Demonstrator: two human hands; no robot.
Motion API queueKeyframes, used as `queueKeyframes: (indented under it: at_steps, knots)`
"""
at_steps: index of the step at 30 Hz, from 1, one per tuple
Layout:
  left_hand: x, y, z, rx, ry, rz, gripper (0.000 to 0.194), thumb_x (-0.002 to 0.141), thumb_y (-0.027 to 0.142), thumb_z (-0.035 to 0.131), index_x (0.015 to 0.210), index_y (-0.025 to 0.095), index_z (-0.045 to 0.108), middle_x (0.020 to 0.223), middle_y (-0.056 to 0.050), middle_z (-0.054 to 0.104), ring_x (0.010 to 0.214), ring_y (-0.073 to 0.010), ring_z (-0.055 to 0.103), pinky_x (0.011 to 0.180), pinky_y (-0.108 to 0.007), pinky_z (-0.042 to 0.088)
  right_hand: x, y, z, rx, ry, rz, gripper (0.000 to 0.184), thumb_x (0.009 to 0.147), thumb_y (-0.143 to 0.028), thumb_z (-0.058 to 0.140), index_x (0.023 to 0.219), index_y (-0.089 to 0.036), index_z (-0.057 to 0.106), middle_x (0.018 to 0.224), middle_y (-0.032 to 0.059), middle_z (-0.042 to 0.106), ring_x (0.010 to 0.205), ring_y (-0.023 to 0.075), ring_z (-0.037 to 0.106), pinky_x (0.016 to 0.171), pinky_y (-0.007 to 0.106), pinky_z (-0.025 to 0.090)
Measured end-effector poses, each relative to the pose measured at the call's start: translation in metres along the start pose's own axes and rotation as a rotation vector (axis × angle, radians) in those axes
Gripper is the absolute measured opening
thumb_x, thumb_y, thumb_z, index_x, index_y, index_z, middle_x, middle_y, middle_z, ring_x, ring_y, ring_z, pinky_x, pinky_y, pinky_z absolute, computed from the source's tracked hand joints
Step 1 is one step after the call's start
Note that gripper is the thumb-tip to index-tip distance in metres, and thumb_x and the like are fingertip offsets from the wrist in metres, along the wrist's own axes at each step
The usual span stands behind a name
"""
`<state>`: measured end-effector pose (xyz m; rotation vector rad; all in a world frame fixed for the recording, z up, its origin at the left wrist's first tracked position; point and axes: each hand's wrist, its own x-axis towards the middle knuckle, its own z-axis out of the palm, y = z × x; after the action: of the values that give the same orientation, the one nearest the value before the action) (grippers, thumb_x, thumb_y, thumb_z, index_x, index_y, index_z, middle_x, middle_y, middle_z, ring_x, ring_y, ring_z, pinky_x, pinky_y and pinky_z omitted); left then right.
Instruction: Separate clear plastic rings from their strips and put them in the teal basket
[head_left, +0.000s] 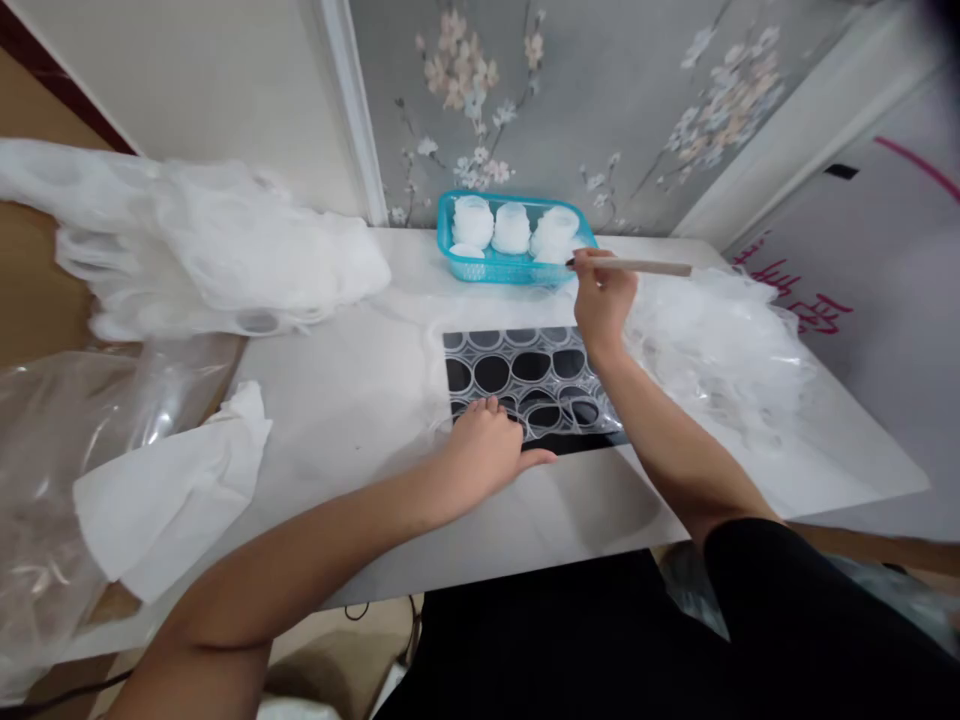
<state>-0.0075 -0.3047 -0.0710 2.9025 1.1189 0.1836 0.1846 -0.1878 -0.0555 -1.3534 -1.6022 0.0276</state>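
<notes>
My left hand (pixel 486 445) lies palm down, thumb stretched out, on the front left of a clear plastic sheet with rows of round outlines (pixel 531 368). Beneath that sheet is a black mat (pixel 574 443), its front edge showing. Raised over the back right of the sheet, my right hand (pixel 604 300) is closed on a slim stick with a pale handle (pixel 652 267). Its dark tip points left, near the front right corner of a blue plastic basket (pixel 487 270); whether they touch I cannot tell. White rounded stacks (pixel 512 228) sit inside the basket.
A pile of white sheets with round holes (pixel 225 250) lies at the left, behind a crumpled white cloth or paper (pixel 176 485) and clear plastic bags (pixel 52 480). Translucent plastic pieces (pixel 720 340) are heaped at the right. A flowered wall (pixel 630 100) borders the white table (pixel 337 410).
</notes>
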Motion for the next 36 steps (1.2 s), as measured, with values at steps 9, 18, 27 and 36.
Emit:
queueKeyframes:
  at_steps: [9, 18, 27, 36]
  knots:
    - [-0.008, 0.008, -0.002, 0.089, 0.070, -0.104, 0.085, 0.078, 0.076, 0.039, 0.091, -0.003, 0.070, 0.089, -0.026, 0.068, 0.091, -0.0353, 0.062, 0.086, -0.044, 0.045, -0.057, -0.036, 0.037, 0.456, -0.790, -0.106, 0.022, 0.089, -0.039, 0.056, 0.087, -0.024, 0.073, 0.090, 0.0033, 0.073, 0.095, 0.0208, 0.060, 0.093, 0.041, 0.046]
    - [-0.001, 0.001, -0.009, -0.008, -0.058, -0.129, 0.072, 0.082, 0.068, 0.043, 0.088, 0.003, 0.071, 0.093, -0.024, 0.068, 0.092, -0.0351, 0.062, 0.081, -0.044, 0.047, -0.053, -0.027, 0.039, 0.498, -0.900, -0.086, 0.022, 0.088, -0.040, 0.057, 0.091, -0.025, 0.074, 0.087, 0.0033, 0.072, 0.095, 0.0216, 0.056, 0.086, 0.038, 0.047]
    - [-0.003, -0.002, -0.008, -0.011, -0.049, -0.082, 0.071, 0.083, 0.068, 0.041, 0.087, 0.004, 0.072, 0.093, -0.022, 0.069, 0.094, -0.0343, 0.062, 0.085, -0.044, 0.045, -0.059, -0.023, 0.037, 0.442, -0.847, -0.262, 0.020, 0.090, -0.036, 0.056, 0.096, -0.027, 0.073, 0.092, 0.0040, 0.071, 0.103, 0.0230, 0.053, 0.088, 0.040, 0.047]
    - [-0.001, -0.013, -0.016, -0.120, -0.105, -0.024, 0.074, 0.087, 0.069, 0.030, 0.077, 0.008, 0.070, 0.079, -0.018, 0.068, 0.075, -0.0270, 0.064, 0.065, -0.035, 0.047, 0.015, -0.033, 0.056, 0.228, -0.388, -0.271, 0.026, 0.095, -0.030, 0.044, 0.096, -0.024, 0.069, 0.103, 0.0060, 0.068, 0.109, 0.0245, 0.056, 0.094, 0.046, 0.038]
